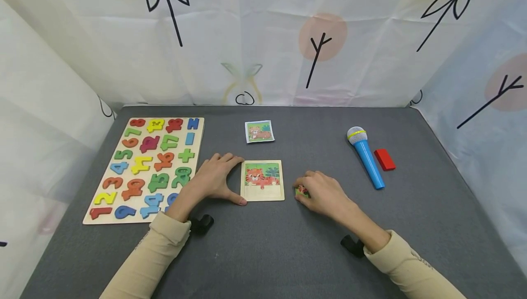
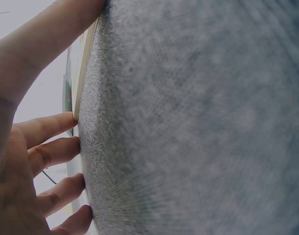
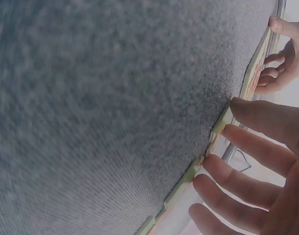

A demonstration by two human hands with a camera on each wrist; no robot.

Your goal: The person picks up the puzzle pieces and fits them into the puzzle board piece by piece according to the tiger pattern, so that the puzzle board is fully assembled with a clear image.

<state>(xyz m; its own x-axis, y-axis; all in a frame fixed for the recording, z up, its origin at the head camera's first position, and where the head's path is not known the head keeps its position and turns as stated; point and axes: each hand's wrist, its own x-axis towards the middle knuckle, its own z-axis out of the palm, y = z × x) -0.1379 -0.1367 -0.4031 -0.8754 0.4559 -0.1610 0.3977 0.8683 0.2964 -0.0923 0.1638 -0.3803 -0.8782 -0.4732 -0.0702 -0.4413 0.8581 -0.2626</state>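
A square wooden puzzle board (image 1: 263, 195) with a red tiger picture, its lower part bare wood, lies mid-table. At its left edge rests my left hand (image 1: 218, 179), thumb by the lower corner and index finger by the upper; the left wrist view has these fingers (image 2: 59, 122) spread beside the board (image 2: 83, 73). Right of the board, my right hand (image 1: 325, 193) pinches a small colourful puzzle piece (image 1: 303, 191), mostly covered. In the right wrist view, the thumb and fingers of this hand (image 3: 267, 166) touch pieces (image 3: 184, 183) lying flat in a row.
A board of coloured numbers and letters (image 1: 155, 175) lies at the left. Behind the puzzle is a small tiger picture card (image 1: 260, 131). A blue toy microphone (image 1: 368, 159) and a red block (image 1: 384, 159) lie at the right. Patterned white cloth (image 1: 267, 38) stands around the table.
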